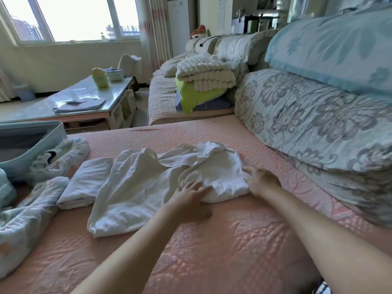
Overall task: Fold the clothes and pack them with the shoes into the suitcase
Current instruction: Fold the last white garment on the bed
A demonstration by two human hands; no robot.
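Head view, left hand (191, 194), right hand (259, 180) flat on shirt (135, 187), likely shoes (55, 160) beside suitcase (54, 132)

Matt creased white cloth garment (148, 183); quilted textured pink cover (233, 240).

A white garment (137, 187) is lying rumpled and half spread on the pink cover (233, 240), its right end bunched up. A folded white piece (84, 185) is lying flat, touching its left edge. Farther left, a pale sneaker (61, 158) is resting against the open light-blue suitcase (42, 134), and a pale patterned garment (25, 219) is lying crumpled nearby.
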